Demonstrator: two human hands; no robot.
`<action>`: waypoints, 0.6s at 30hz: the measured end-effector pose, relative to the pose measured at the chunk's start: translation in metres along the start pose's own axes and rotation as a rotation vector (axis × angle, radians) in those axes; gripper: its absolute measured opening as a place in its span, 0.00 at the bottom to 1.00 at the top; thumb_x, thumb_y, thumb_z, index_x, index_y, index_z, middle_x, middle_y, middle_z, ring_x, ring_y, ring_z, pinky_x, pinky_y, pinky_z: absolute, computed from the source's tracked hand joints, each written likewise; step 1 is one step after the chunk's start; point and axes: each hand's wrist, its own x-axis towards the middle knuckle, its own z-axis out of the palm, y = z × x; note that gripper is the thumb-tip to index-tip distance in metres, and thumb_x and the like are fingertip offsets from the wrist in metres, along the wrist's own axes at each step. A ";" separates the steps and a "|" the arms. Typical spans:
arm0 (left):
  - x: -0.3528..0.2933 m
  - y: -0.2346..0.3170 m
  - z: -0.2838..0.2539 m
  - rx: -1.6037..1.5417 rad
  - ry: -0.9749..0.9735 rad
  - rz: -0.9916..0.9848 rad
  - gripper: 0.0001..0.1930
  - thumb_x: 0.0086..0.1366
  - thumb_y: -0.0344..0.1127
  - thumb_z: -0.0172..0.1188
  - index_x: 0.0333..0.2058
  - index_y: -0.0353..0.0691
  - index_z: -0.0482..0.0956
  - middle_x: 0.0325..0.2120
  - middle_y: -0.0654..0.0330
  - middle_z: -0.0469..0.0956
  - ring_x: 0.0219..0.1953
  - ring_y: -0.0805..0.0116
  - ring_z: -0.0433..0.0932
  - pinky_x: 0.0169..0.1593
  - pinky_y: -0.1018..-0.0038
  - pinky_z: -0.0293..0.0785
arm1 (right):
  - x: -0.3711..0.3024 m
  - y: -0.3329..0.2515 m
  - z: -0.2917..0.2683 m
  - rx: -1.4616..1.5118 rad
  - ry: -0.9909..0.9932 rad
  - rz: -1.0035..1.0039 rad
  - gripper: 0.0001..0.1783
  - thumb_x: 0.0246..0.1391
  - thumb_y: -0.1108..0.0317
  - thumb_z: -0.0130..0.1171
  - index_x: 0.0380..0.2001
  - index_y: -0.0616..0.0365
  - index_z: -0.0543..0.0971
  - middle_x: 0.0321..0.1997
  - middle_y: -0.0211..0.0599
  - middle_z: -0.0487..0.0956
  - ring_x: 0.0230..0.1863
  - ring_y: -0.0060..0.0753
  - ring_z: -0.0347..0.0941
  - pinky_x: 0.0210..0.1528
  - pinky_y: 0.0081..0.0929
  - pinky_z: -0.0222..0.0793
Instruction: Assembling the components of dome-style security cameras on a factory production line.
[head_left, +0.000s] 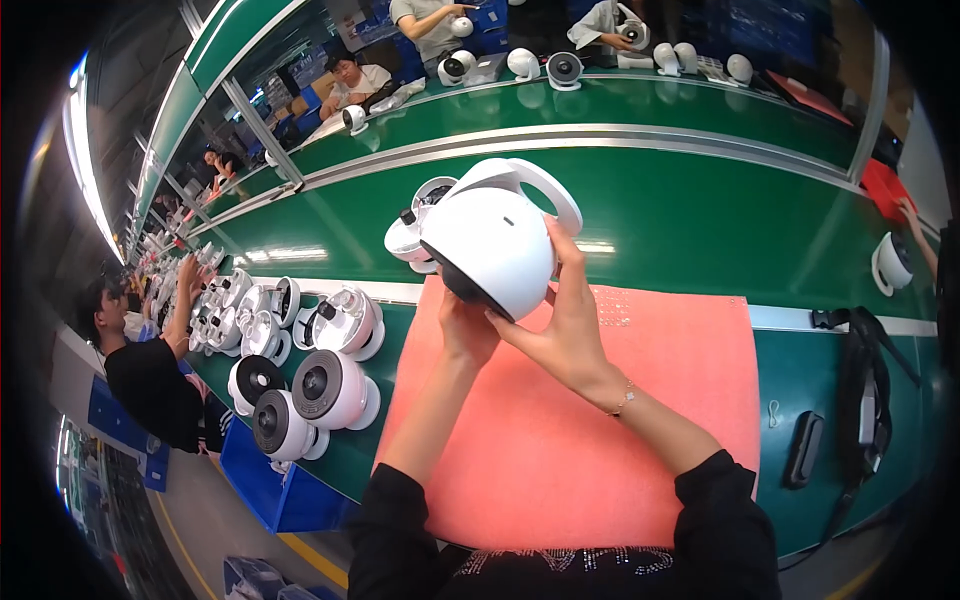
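Observation:
Raised above the salmon-coloured mat point(560, 430) is a white, ball-shaped desk fan point(500, 235). It is tilted, with its dark front facing down and left and its curved white stand up at the far right. My left hand point(468, 325) grips its underside near the dark front, with the fingers partly hidden. My right hand point(570, 330) is closed round its right side, thumb below and fingers up toward the stand. Just behind it to the left, partly covered, stands an opened white fan housing point(405, 238) with dark parts inside.
Several finished-looking fans point(325, 388) and opened housings point(345, 320) crowd the bench at left, above a blue bin point(285, 490). At right lie a black strap point(865, 390) and a black case point(803, 450). A green conveyor belt point(700, 205) runs behind; other people work around it.

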 end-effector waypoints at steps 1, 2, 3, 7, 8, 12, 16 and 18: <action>0.005 -0.004 0.002 0.000 -0.003 -0.006 0.28 0.63 0.51 0.45 0.60 0.49 0.53 0.57 0.60 0.60 0.58 0.59 0.61 0.57 0.60 0.62 | 0.001 0.002 -0.002 -0.056 0.014 -0.049 0.55 0.34 0.71 0.69 0.62 0.53 0.44 0.59 0.44 0.54 0.60 0.42 0.57 0.51 0.37 0.69; 0.008 -0.006 0.005 0.006 -0.003 -0.017 0.28 0.63 0.51 0.45 0.60 0.49 0.53 0.57 0.60 0.60 0.58 0.60 0.61 0.57 0.61 0.62 | 0.002 0.005 -0.004 -0.058 0.018 -0.047 0.55 0.34 0.71 0.69 0.62 0.53 0.44 0.59 0.44 0.54 0.60 0.42 0.57 0.51 0.37 0.69; 0.010 -0.008 0.008 0.013 -0.002 -0.028 0.28 0.64 0.51 0.44 0.60 0.50 0.53 0.57 0.59 0.60 0.58 0.61 0.61 0.57 0.61 0.63 | 0.004 0.008 -0.005 -0.031 0.043 -0.030 0.55 0.34 0.72 0.69 0.61 0.53 0.44 0.59 0.44 0.53 0.60 0.42 0.57 0.52 0.37 0.69; 0.027 -0.005 0.035 0.103 0.117 -0.164 0.30 0.64 0.57 0.42 0.56 0.41 0.59 0.54 0.57 0.63 0.55 0.60 0.65 0.56 0.61 0.64 | 0.012 0.026 -0.013 0.068 0.139 0.071 0.51 0.36 0.71 0.68 0.60 0.56 0.46 0.60 0.46 0.52 0.58 0.41 0.58 0.52 0.35 0.69; 0.034 -0.002 0.041 0.120 0.130 -0.244 0.30 0.64 0.58 0.41 0.54 0.40 0.61 0.52 0.57 0.65 0.53 0.61 0.66 0.54 0.62 0.66 | 0.015 0.028 -0.016 0.136 0.172 0.160 0.50 0.38 0.68 0.68 0.59 0.57 0.47 0.59 0.47 0.54 0.57 0.41 0.59 0.51 0.35 0.70; 0.055 -0.012 0.033 -0.040 0.084 -0.452 0.39 0.56 0.52 0.54 0.58 0.33 0.50 0.55 0.39 0.55 0.53 0.48 0.64 0.55 0.61 0.65 | 0.031 0.067 -0.051 0.596 0.215 0.607 0.46 0.44 0.53 0.63 0.59 0.53 0.48 0.53 0.46 0.62 0.50 0.42 0.67 0.48 0.37 0.69; 0.062 -0.017 0.023 -0.167 0.358 -0.426 0.44 0.55 0.46 0.56 0.56 0.26 0.38 0.55 0.35 0.52 0.58 0.43 0.57 0.60 0.60 0.58 | 0.029 0.117 -0.098 0.924 0.311 0.865 0.46 0.44 0.44 0.60 0.58 0.48 0.46 0.51 0.49 0.63 0.44 0.47 0.71 0.47 0.40 0.70; 0.072 -0.015 -0.026 -0.071 0.535 -0.244 0.40 0.55 0.44 0.58 0.57 0.29 0.44 0.56 0.39 0.52 0.58 0.44 0.57 0.61 0.60 0.56 | 0.027 0.119 -0.105 0.814 0.451 0.886 0.48 0.43 0.43 0.60 0.59 0.46 0.44 0.52 0.50 0.62 0.44 0.48 0.71 0.48 0.41 0.69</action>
